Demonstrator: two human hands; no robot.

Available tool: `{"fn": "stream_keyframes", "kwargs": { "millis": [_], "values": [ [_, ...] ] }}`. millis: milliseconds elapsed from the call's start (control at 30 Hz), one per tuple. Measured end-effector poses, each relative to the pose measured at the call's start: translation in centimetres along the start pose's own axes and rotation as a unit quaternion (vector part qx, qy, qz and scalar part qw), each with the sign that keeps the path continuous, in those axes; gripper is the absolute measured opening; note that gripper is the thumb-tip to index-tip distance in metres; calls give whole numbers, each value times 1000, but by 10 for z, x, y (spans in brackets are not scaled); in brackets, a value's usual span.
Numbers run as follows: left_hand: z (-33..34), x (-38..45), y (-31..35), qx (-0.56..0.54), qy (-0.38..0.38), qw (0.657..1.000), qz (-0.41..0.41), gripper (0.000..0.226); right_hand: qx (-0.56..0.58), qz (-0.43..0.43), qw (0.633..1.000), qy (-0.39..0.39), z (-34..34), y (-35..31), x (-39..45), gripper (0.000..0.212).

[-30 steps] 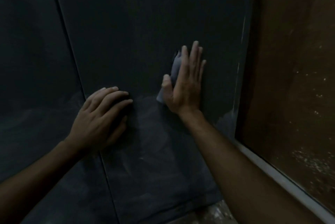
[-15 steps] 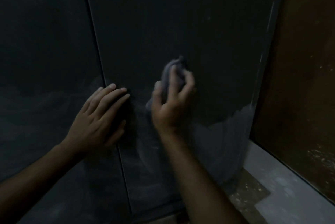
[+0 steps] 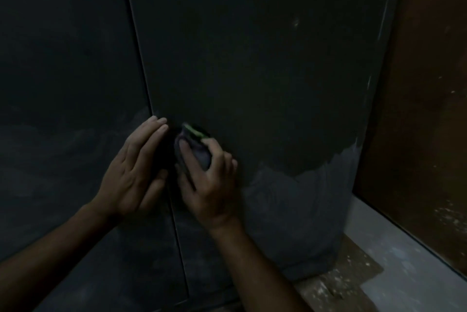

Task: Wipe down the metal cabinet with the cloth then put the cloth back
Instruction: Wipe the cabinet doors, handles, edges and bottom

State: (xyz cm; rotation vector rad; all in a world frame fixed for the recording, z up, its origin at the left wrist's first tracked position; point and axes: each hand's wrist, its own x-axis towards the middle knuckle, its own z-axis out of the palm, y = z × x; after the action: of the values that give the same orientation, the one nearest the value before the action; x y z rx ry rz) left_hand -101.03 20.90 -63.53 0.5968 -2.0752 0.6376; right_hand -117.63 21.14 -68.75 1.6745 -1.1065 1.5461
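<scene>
The dark metal cabinet [image 3: 265,64] fills most of the view, with a vertical seam between its two doors. Its lower part is greyish with dust and its upper right door looks darker and cleaner. My right hand [image 3: 209,180] grips a bunched grey cloth [image 3: 195,147] with a green edge and holds it against the right door near the seam. My left hand [image 3: 136,170] rests flat on the cabinet at the seam, fingers straight, right beside the cloth.
A brown wooden panel [image 3: 424,109] stands to the right of the cabinet. A pale ledge [image 3: 394,248] and speckled floor [image 3: 348,276] lie at the lower right, next to the cabinet's bottom corner.
My right hand went from pressing the cloth flat to bunching it in curled fingers, and slid down and left toward my left hand. The view shifted right.
</scene>
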Motion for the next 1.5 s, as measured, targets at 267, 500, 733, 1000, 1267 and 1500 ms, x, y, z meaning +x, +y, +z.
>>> {"fn": "stream_keyframes", "kwargs": {
  "millis": [267,500,733,1000,1267,1500],
  "values": [
    [-7,-9,-6,146,16,989,-11,63,-9,153,981,122,-3,5,79,40],
    [-12,-30,-23,203,-6,979,9,65,11,-94,994,-49,0,-1,4,50],
    [-14,-29,-23,202,-8,979,7,66,22,69,995,63,13,-28,48,41],
    [-11,-29,-21,217,-1,976,1,67,-58,108,992,26,-13,33,-17,41],
    [-3,-27,-9,174,3,985,4,66,-20,-7,990,-143,-7,-18,-64,71],
    [6,-27,-4,167,-16,986,14,67,-39,243,968,42,-30,47,-7,60]
  ]
}}
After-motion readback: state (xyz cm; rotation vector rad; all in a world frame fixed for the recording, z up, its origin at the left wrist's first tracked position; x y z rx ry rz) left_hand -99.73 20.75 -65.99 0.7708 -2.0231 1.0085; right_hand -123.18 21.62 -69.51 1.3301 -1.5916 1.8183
